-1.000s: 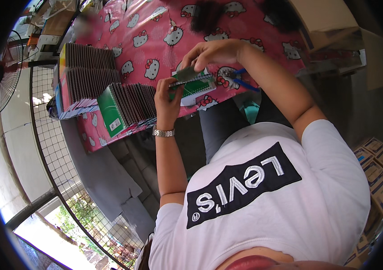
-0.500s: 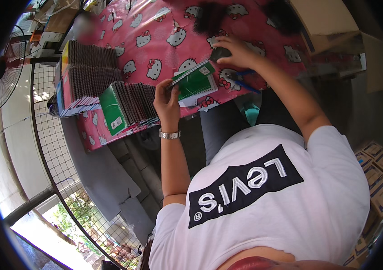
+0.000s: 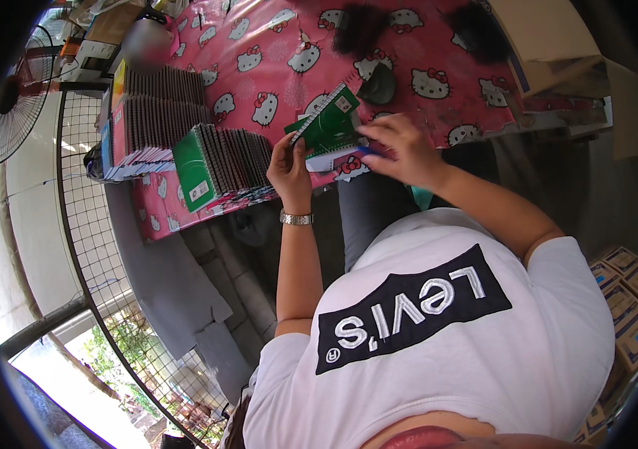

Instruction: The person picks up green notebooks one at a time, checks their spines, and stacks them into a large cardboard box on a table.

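A green spiral notebook (image 3: 326,123) is tilted up in my left hand (image 3: 289,166), whose fingers and thumb pinch it at the lower end of its wire spine. Behind it, a white sheet or another notebook (image 3: 320,162) lies at the table's near edge. My right hand (image 3: 407,153) is just right of the notebook, fingers curled over blue-handled pliers (image 3: 368,151), mostly hidden beneath them and slightly blurred. Beyond that hand a dark green, rounded, cup-like thing (image 3: 379,85) rests on the pink patterned tablecloth (image 3: 281,82).
A row of spiral notebooks (image 3: 222,161) with a green front cover stands left of my left hand, with taller notebook stacks (image 3: 156,116) behind it. Dark bristly bundles (image 3: 358,30) lie at the far side. An open cardboard box (image 3: 551,45) is at the far right.
My right hand has left the dark green cup-like thing and come nearer to me, onto the pliers, which have shifted left. The notebook in my left hand is tilted more steeply.
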Motion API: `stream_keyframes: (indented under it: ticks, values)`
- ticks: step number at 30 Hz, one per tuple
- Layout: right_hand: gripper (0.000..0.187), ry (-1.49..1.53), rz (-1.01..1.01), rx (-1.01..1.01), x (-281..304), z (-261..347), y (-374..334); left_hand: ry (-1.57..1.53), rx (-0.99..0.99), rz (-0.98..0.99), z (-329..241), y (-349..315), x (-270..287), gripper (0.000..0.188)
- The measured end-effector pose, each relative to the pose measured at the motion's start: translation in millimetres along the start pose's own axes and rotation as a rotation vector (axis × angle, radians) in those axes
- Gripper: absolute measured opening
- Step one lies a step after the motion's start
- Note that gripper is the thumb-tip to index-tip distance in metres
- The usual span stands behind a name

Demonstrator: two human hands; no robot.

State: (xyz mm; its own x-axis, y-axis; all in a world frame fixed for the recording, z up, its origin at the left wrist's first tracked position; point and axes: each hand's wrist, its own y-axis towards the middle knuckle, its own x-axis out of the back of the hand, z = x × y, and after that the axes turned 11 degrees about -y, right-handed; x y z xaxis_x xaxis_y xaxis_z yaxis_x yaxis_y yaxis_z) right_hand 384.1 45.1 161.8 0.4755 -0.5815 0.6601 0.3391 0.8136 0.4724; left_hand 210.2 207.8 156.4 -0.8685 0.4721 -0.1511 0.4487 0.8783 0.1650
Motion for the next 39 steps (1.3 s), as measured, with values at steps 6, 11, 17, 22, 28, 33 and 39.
stream_keyframes:
  ticks: [6, 11, 17, 22, 28, 33, 39]
  values:
    - [0.043, -0.089, 0.013, 0.112, -16.0, 46.8, 35.1, -0.004, -0.035, -0.075, 9.5, -7.9, 0.1, 0.023]
    - [0.037, 0.44, 0.366, -0.267, -11.7, 51.9, 35.6, 0.159, -0.152, -0.113, 7.2, -17.2, -5.5, 0.025]
    - [0.039, 0.659, 0.35, -0.321, 2.8, 35.3, 29.5, 0.485, -0.494, -0.186, -48.8, -13.9, -17.9, 0.022]
    - [0.035, -0.14, 0.168, -0.115, 1.4, -63.4, -6.3, 0.289, -0.552, -0.68, -153.6, 10.3, 19.3, 0.022]
    - [0.026, -0.226, 0.101, -0.173, 27.5, -126.1, 24.6, 0.46, -0.24, -0.696, -150.4, 14.3, 93.5, 0.02]
    - [0.03, -0.782, -0.076, -0.418, 54.5, -235.9, 67.4, 0.613, -0.282, -0.671, -123.7, 14.6, 113.0, 0.019]
    - [0.029, -0.935, 0.059, -0.528, 59.9, -254.5, 74.3, 1.004, -0.429, -0.785, -132.5, 6.4, 72.6, 0.018]
